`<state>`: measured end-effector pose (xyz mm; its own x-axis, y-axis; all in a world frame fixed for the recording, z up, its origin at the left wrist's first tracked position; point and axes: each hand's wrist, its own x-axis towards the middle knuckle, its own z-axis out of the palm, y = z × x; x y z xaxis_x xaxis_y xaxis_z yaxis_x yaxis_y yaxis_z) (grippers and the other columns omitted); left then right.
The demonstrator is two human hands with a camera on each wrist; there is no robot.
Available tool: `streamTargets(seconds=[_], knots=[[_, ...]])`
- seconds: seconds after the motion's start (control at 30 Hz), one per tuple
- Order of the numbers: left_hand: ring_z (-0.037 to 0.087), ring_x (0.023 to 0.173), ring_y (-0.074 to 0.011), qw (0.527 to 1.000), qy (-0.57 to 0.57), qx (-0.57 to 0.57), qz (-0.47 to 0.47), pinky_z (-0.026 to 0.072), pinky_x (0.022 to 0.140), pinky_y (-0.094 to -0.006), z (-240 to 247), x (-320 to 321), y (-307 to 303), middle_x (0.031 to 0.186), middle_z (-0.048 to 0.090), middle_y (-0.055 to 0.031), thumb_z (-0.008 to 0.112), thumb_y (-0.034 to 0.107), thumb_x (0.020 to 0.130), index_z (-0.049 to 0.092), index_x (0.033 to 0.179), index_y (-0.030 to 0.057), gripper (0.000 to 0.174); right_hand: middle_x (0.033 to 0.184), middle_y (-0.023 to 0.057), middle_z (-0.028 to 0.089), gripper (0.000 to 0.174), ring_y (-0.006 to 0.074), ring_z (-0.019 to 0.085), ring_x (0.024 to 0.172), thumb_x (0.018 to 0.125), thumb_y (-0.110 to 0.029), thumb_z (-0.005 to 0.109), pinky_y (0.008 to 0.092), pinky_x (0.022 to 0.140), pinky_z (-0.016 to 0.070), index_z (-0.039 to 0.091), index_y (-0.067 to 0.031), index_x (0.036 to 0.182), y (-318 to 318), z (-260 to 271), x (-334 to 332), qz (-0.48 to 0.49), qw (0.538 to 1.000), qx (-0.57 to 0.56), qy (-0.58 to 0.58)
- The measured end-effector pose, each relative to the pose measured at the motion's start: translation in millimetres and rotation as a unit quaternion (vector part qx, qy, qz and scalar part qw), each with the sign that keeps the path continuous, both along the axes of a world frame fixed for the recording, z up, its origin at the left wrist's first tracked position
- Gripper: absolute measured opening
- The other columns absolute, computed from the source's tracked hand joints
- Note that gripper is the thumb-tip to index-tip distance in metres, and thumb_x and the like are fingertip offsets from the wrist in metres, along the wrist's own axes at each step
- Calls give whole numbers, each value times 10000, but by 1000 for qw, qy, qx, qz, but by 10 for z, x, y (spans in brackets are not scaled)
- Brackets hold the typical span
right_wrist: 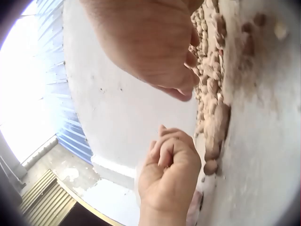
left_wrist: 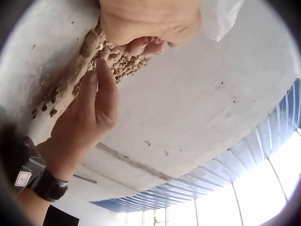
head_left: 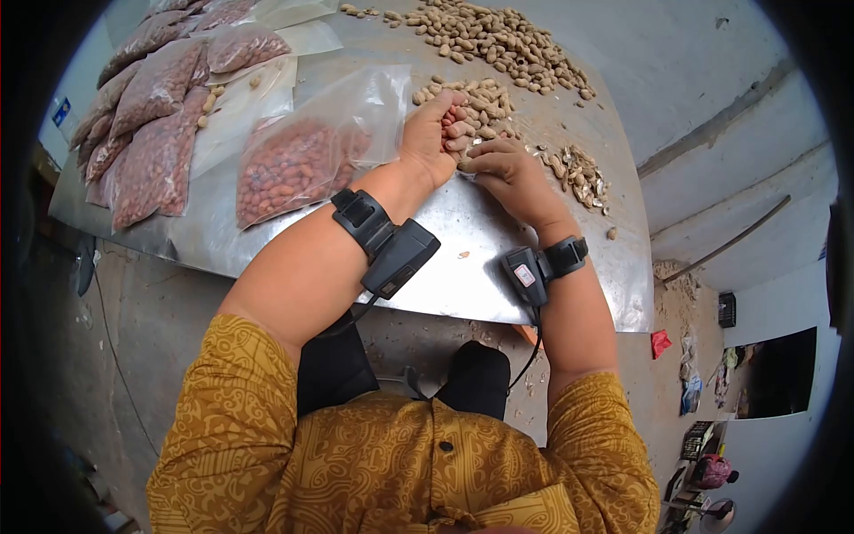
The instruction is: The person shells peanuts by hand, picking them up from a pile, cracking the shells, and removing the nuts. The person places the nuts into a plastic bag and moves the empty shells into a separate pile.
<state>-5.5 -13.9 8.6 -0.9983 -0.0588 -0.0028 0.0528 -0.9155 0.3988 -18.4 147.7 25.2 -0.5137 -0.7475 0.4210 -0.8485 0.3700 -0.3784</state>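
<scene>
In the head view, the left hand (head_left: 429, 141) is turned palm up at the metal table's near side, fingers curled round red peanut kernels (head_left: 450, 117). Close on its right, the right hand (head_left: 514, 176) has thumb and forefinger pinched on what looks like a peanut, mostly hidden by the fingers. Unshelled peanuts (head_left: 487, 100) lie just beyond both hands. The left wrist view shows the right hand (left_wrist: 84, 113) below the left hand (left_wrist: 150, 21). In the right wrist view, the left hand (right_wrist: 171, 169) has curled fingers; the right hand (right_wrist: 146, 42) hides its own fingertips.
A clear bag of red kernels (head_left: 289, 169) lies left of the hands, with several filled bags (head_left: 160, 84) stacked farther left. A larger heap of peanuts (head_left: 507, 40) spreads at the back. Shells and peanuts (head_left: 578, 173) lie to the right, inside the table's edge.
</scene>
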Motion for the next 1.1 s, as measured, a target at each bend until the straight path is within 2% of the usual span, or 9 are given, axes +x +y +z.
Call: streamTargets(seconds=[0.1,0.2,0.3,0.33,0.5,0.6,0.73,0.93,1.1], knots=[[397,496,-62,1000,-6,-29,1,267,388,-180,-10,2,11,685,455,0,593,175,843,525,856,75,121,941,86,615,152,228,563,943,703,-24,646,302,857,431,657,-33,855,-10,-9,-5,-31,998,55,-3],[416,501,-59,999,-1,-46,7,278,391,-184,-11,27,50,692,483,-3,607,118,825,537,861,65,95,904,62,620,128,172,586,863,724,8,634,270,793,458,631,-24,848,42,-3,-72,-36,997,-61,-19],[382,512,-43,987,3,-157,10,262,403,-174,0,77,140,699,480,11,584,109,849,566,893,28,94,867,33,618,124,105,585,784,754,19,624,227,730,474,600,-18,869,111,-29,-104,-131,959,-186,-167],[393,507,-43,983,6,-181,-9,272,405,-176,5,108,170,710,506,4,597,101,838,576,911,20,111,855,22,616,135,66,574,761,775,7,626,205,705,478,575,-8,899,137,-9,-103,-144,958,-192,-155],[397,494,-37,957,30,-286,-42,286,418,-181,8,155,247,730,563,-5,631,102,817,606,963,-6,183,843,32,631,168,88,589,758,745,6,647,207,699,483,618,4,911,132,69,-40,-71,928,-280,-234],[370,484,-25,959,37,-275,-58,256,411,-170,35,173,250,687,524,23,604,114,842,603,1022,13,206,845,36,640,194,97,596,773,739,-13,664,209,712,485,638,6,930,163,70,-55,-48,901,-316,-294],[369,479,-28,957,39,-281,-63,259,411,-171,37,186,260,683,519,22,598,109,845,604,1005,14,186,827,38,636,221,101,589,752,748,-57,682,215,690,483,641,13,954,169,-3,-121,-18,864,-374,-338],[371,477,-35,958,14,-284,-39,266,412,-174,36,186,270,688,520,13,586,97,850,595,986,0,168,767,24,617,238,93,553,657,781,-108,666,209,591,454,634,0,991,116,48,-68,-30,868,-382,-316],[422,520,-38,962,23,-271,-37,304,438,-180,8,177,255,726,570,-10,608,78,824,599,954,-6,155,760,18,615,231,82,547,621,802,-124,646,201,572,446,631,-1,997,164,10,-113,-71,874,-355,-324]])
